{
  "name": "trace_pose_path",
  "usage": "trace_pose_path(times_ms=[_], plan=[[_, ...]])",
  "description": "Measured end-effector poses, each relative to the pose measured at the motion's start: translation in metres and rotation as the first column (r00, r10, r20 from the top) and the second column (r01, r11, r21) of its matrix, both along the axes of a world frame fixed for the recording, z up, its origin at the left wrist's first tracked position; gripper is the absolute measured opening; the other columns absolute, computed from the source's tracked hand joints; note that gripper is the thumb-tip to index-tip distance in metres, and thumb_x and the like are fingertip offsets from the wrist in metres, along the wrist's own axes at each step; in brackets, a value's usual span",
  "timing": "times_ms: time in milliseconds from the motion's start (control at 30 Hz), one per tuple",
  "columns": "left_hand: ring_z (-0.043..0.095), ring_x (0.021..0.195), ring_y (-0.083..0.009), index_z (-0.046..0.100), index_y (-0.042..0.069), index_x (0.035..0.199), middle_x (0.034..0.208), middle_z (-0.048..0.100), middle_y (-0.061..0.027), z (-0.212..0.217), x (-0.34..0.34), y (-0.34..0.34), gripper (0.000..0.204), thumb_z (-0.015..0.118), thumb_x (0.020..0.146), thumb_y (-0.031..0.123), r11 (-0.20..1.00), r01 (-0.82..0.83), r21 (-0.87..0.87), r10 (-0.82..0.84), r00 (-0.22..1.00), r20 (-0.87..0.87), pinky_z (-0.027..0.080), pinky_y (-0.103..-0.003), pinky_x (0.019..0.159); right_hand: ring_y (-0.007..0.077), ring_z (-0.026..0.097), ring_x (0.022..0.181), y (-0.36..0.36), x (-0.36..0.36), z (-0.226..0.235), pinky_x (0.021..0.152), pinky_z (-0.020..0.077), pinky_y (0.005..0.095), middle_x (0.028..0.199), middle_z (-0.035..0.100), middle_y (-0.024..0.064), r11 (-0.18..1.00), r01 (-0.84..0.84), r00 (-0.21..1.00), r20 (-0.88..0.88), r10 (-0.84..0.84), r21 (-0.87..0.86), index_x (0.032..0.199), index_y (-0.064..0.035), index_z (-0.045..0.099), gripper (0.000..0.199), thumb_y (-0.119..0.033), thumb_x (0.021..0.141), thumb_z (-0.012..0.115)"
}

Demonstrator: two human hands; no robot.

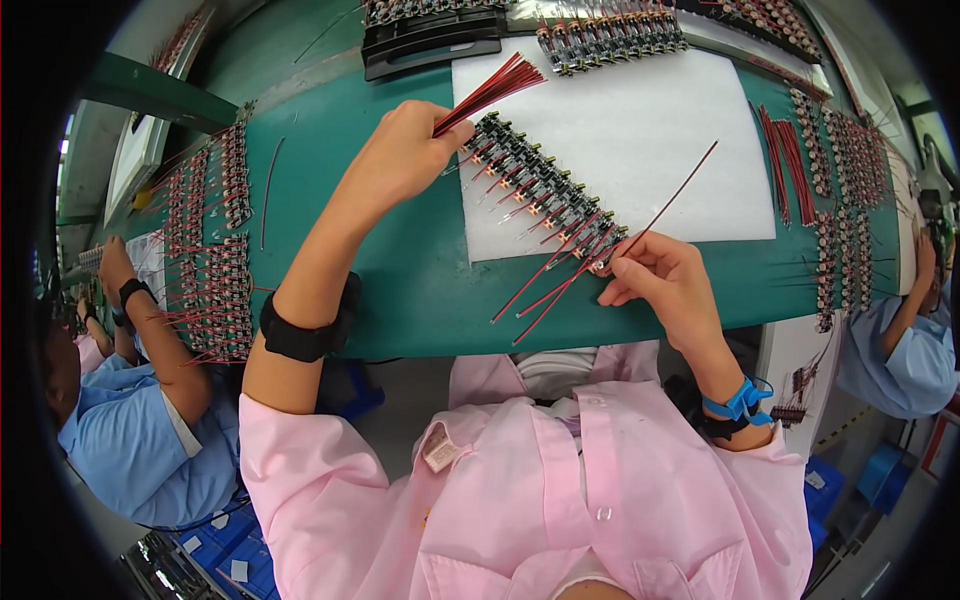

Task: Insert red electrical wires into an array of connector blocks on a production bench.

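red thin wires make a bundle [495, 88] that the left hand [400, 160] clenches between thumb and fingers, the loose ends fanning up toward the far side. just right of this hand a diagonal row of small black components [540, 190] lies on a white foam sheet [680, 150], which rests on the green table [420, 280]. the right hand [665, 280] is at the near right end of the row and pinches a single red wire [670, 200], whose free end points up to the far right. some wires already stick out from the row toward the near side. more component rows [215, 250] lie at the left of the table, and a loose wire pile [785, 165] at the right. a person in blue [140, 440] works at the left.
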State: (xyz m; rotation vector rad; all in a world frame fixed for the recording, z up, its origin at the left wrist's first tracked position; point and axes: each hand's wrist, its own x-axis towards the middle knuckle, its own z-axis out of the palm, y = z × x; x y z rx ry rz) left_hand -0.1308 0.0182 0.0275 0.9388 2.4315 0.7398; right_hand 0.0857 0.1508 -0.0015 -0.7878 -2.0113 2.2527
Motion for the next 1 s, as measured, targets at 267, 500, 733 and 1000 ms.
trace_pose_path(times_ms=[267,500,733,1000], plan=[[0.038,0.044,-0.0164,0.055,-0.006,0.072,0.046,0.042,-0.0104,0.001,0.023,-0.020,0.026,0.050,0.078,0.019,0.999,-0.012,0.030,0.011,0.998,0.055,0.032,-0.033,0.046,0.0135,0.057,0.058,-0.017,0.026,0.000,0.053,0.0453,0.0214,0.067,0.055,0.0076,0.996,-0.028,0.999,0.014,0.029,-0.083,0.077,0.0042,0.050,0.009,-0.005,0.078,0.050],[0.034,0.050,-0.0072,0.057,-0.005,0.090,0.052,0.037,-0.0005,-0.009,0.036,-0.033,0.030,0.048,0.080,0.022,1.000,0.008,-0.002,-0.008,1.000,0.023,0.027,-0.025,0.044,0.0136,0.058,0.058,-0.024,0.039,-0.001,0.052,0.0448,0.0213,0.068,0.055,0.0086,0.994,-0.038,0.998,0.036,0.042,-0.101,0.077,0.0033,0.050,0.008,-0.005,0.078,0.049],[0.033,0.050,-0.0050,0.058,-0.004,0.091,0.052,0.037,0.0018,-0.007,0.044,-0.035,0.028,0.049,0.080,0.021,0.998,-0.057,0.013,0.057,0.998,0.027,0.026,-0.023,0.044,0.0135,0.057,0.055,-0.019,0.040,0.004,0.048,0.0442,0.0214,0.071,0.056,0.0100,0.982,0.003,0.996,0.085,0.013,-0.191,0.076,0.0028,0.049,0.007,-0.004,0.077,0.048],[0.033,0.045,-0.0140,0.056,-0.004,0.084,0.049,0.036,-0.0100,-0.007,0.049,-0.036,0.019,0.049,0.077,0.012,0.988,-0.097,0.119,0.096,0.995,0.020,0.028,-0.030,0.044,0.0122,0.054,0.049,-0.006,0.045,0.005,0.044,0.0423,0.0210,0.071,0.056,0.0094,0.992,-0.057,0.990,0.125,0.071,-0.114,0.074,0.0029,0.049,0.006,-0.003,0.076,0.049]])
